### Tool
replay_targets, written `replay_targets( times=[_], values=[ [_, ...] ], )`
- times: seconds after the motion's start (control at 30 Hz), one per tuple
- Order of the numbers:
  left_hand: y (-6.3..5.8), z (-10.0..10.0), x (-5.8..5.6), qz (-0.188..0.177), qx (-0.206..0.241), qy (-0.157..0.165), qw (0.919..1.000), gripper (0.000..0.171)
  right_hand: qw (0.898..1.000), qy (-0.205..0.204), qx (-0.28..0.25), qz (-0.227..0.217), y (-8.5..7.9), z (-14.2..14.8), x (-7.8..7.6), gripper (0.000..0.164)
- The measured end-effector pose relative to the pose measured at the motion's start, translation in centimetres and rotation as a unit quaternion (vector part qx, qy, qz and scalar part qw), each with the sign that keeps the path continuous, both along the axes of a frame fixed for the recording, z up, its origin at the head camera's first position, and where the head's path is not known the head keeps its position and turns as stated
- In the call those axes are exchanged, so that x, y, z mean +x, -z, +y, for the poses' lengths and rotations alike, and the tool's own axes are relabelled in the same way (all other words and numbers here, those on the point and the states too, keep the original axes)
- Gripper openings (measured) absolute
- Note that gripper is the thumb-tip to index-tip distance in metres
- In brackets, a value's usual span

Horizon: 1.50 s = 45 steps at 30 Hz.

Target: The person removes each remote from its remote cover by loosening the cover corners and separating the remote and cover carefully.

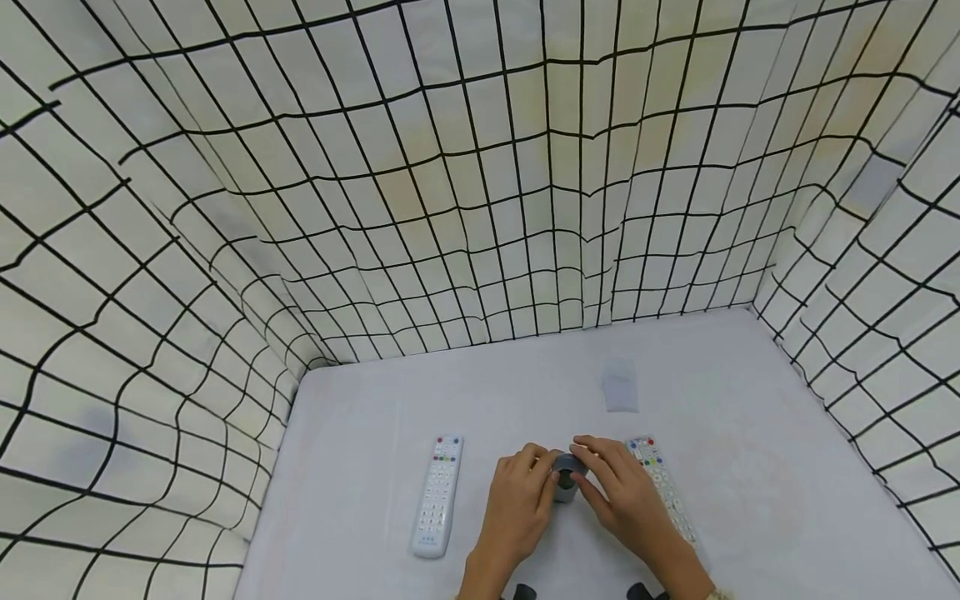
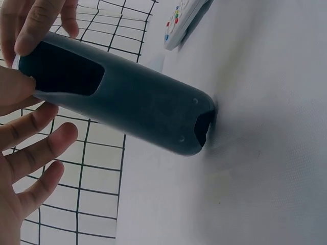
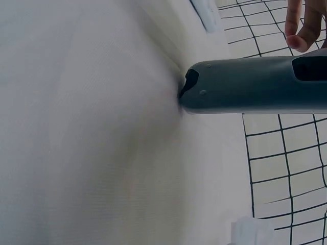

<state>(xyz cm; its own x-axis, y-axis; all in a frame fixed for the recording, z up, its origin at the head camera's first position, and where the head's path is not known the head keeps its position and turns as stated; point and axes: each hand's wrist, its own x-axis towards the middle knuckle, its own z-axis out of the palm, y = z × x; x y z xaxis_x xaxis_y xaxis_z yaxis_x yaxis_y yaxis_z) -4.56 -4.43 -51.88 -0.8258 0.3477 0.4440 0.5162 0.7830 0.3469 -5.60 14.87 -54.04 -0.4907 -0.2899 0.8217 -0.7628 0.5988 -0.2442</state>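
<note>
A dark grey hollow case [image 1: 564, 493] stands on end between both hands in the head view. In the left wrist view the case [image 2: 138, 99] shows a large window near its upper end and a notch at its lower end, which meets the tabletop. My left hand [image 1: 516, 498] pinches the case's upper edge, its other fingers [image 2: 41, 145] spread below. From the other side my right hand [image 1: 628, 492] holds the same upper end with thumb and fingertips. The right wrist view shows the case [image 3: 245, 84] but hides the right hand.
A white remote control [image 1: 437, 496] lies left of the hands. Another remote control [image 1: 660, 475] lies partly behind the right hand. Farther back is a clear plastic bag [image 1: 621, 390]. White cloth walls with a black grid [image 1: 487, 167] surround the white table [image 1: 337, 467].
</note>
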Motion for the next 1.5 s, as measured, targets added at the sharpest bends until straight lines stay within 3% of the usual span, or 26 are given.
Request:
replay_targets(
  times=[0.2, 0.47, 0.73, 0.87, 1.0, 1.07, 1.27, 1.37, 1.4, 1.5],
  values=[
    [0.1, 0.2, -0.1, 0.03, -0.004, 0.001, 0.9996, 0.022, 0.999, -0.028, -0.021, -0.01, -0.4, -0.1, 0.1, 0.035],
    [0.3, 0.1, -0.1, 0.072, -0.005, 0.002, 0.9974, 0.023, 0.998, -0.033, -0.025, -0.045, -0.4, 0.0, 0.3, 0.034],
    [0.5, -0.4, -0.3, 0.098, -0.012, -0.003, 0.9952, 0.009, 0.996, -0.039, -0.021, -0.079, 0.1, 0.0, 0.6, 0.028],
    [0.6, -0.5, -0.4, 0.112, -0.021, -0.003, 0.9935, 0.006, 0.989, -0.049, -0.041, -0.13, 0.4, 0.0, 0.9, 0.024],
    [0.9, -0.5, -0.3, 0.115, -0.044, -0.005, 0.9924, 0.006, 0.975, -0.054, -0.075, -0.2, 0.4, 0.2, 1.0, 0.037],
    [1.0, -0.5, -0.3, 0.115, -0.057, -0.007, 0.9917, 0.007, 0.974, -0.055, -0.076, -0.208, 0.2, 0.4, 0.9, 0.039],
    [1.5, -0.5, 0.0, 0.118, -0.062, -0.01, 0.991, 0.015, 0.989, -0.035, -0.006, -0.141, -0.2, 0.4, 0.8, 0.032],
    [1.5, -0.3, 0.0, 0.118, -0.049, -0.013, 0.9918, 0.017, 0.995, -0.002, 0.04, -0.095, -0.2, 0.3, 0.9, 0.009],
    [1.4, -0.2, 0.0, 0.116, -0.045, -0.013, 0.9921, 0.016, 0.996, 0.008, 0.05, -0.08, -0.2, 0.3, 0.9, 0.009],
    [1.2, 0.2, 0.2, 0.091, -0.029, -0.014, 0.9953, 0.015, 0.996, 0.039, 0.063, -0.049, 0.0, 0.1, 0.9, 0.034]
  ],
)
